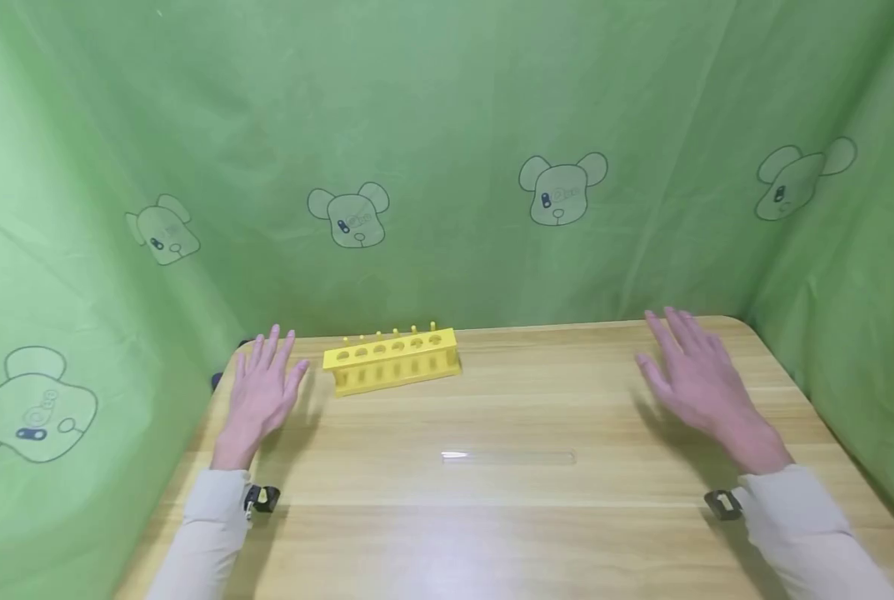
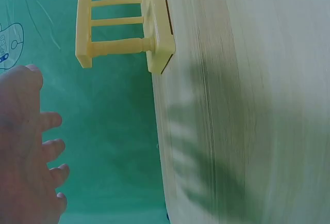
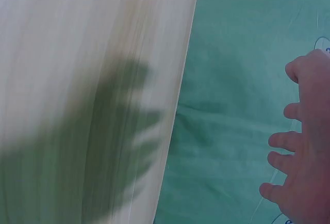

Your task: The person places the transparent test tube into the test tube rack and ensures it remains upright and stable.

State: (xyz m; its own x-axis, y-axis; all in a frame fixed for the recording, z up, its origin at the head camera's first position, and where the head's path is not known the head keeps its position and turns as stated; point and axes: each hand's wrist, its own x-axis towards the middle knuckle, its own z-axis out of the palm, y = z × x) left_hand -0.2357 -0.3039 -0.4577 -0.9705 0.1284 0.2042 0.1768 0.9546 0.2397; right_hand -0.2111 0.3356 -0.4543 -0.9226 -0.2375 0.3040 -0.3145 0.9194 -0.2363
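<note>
A yellow test tube rack (image 1: 392, 362) stands near the table's back edge, left of the middle, with a row of round holes on top and short pegs behind. In front of it a clear glass test tube (image 1: 508, 457) lies flat on the wood. My left hand (image 1: 262, 398) hovers just left of the rack, fingers spread and holding nothing; its shadow falls on the table in the left wrist view. Over the right side of the table my right hand (image 1: 697, 375) is held with fingers extended, nothing in it.
The light wooden table (image 1: 387, 533) has rounded back corners. A green curtain (image 1: 447, 142) printed with bear faces hangs close behind it and along both sides. Small black devices (image 1: 722, 505) are strapped at both wrists, over pale sleeves. Something dark shows at the table's left back corner.
</note>
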